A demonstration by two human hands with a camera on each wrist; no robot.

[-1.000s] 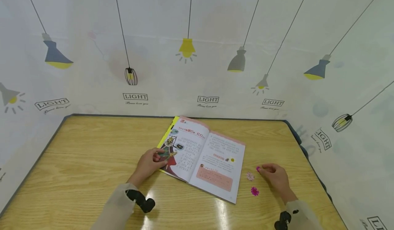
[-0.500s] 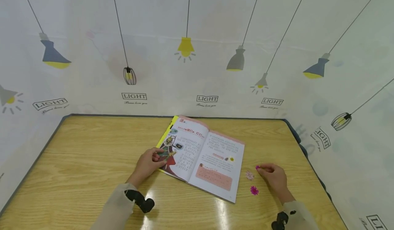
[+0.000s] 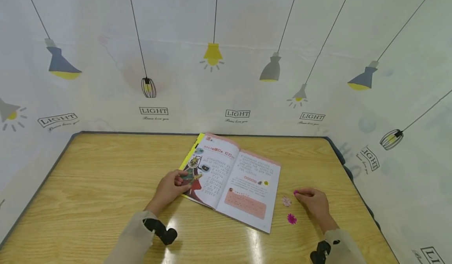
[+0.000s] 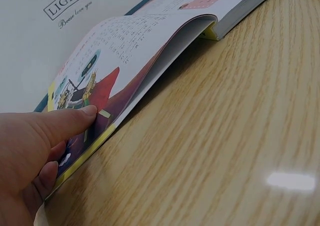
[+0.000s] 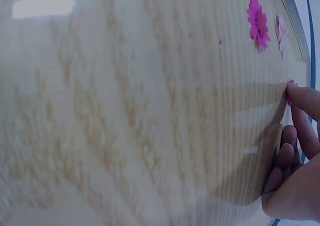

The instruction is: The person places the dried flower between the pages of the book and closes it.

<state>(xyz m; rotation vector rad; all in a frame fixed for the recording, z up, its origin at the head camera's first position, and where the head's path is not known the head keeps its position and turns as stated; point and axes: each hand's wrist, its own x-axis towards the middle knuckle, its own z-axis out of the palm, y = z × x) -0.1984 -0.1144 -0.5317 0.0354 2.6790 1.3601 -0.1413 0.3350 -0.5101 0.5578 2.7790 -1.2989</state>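
An open book (image 3: 243, 193) with a yellow left edge lies at an angle on the wooden table. My left hand (image 3: 170, 187) grips its left edge, the thumb (image 4: 80, 121) flat on the illustrated page and the other fingers curled at the edge, partly hidden. To the right of the book, my right hand (image 3: 315, 204) pinches a small magenta paper flower (image 3: 295, 192) between thumb and index finger, low at the table surface. Its other fingers are curled against the tabletop. Near that hand lie a pale pink flower (image 3: 287, 201) and another magenta flower (image 3: 291, 219).
The wooden table (image 3: 106, 166) has a dark rim and meets a pale wall covering (image 3: 190, 87) printed with hanging lamps at the back and sides. Black wrist devices (image 3: 162, 232) sit on both sleeves.
The head view has shifted very slightly. My right hand has edged a little to the left, still holding the flower; my left hand stays on the book.
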